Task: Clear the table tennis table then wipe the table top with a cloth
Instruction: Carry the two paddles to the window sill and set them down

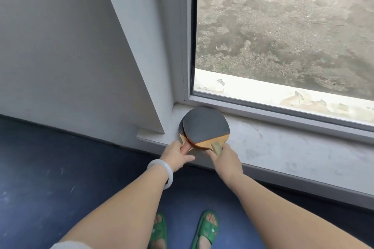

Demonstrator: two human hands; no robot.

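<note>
Two table tennis paddles lie stacked on a white window sill [283,147], in its left corner against the window frame. The upper paddle [205,124] shows a black rubber face and a wooden neck. Only a dark edge and a bit of wood of the lower paddle [181,130] stick out at the left. My right hand [224,159] grips the upper paddle's handle. My left hand [178,154], with a white bangle on the wrist, holds the lower paddle's handle. The table tennis table and the cloth are out of view.
A white wall [70,56] juts out left of the sill. A closed window [283,26] looks onto rough grey ground outside. Below is a dark blue floor [50,178], where my feet stand in green sandals [206,228].
</note>
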